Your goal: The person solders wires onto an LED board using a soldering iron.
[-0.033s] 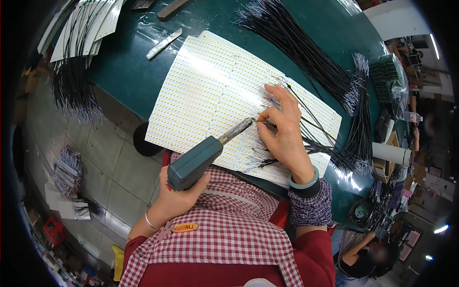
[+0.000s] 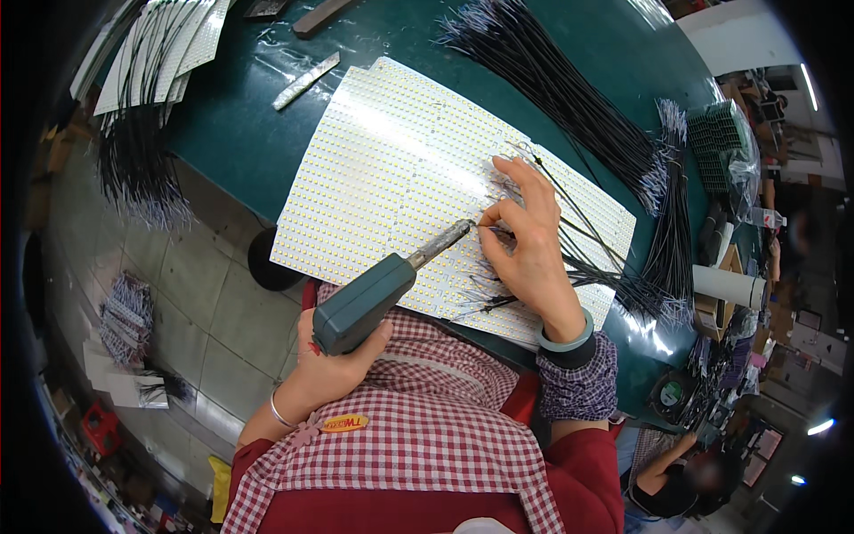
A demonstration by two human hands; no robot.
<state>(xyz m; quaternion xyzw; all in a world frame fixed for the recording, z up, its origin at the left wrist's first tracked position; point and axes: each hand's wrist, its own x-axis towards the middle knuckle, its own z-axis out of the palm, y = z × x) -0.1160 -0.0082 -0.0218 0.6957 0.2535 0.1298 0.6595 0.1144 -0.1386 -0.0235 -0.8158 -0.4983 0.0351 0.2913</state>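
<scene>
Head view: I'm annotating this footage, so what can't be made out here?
Head view, all four:
Left hand: some fingers hidden behind the green tool.
Dark wire: the part being pinched is covered by the right hand.
Tool tip: too small to tell whether it touches the white board.
Upper-left boards: cut off by the top edge.

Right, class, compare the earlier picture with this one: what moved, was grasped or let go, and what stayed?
Nothing has visibly changed. The left hand still grips the soldering iron, the right hand still pinches a wire near the iron's tip, and the white board stays in place.
</scene>
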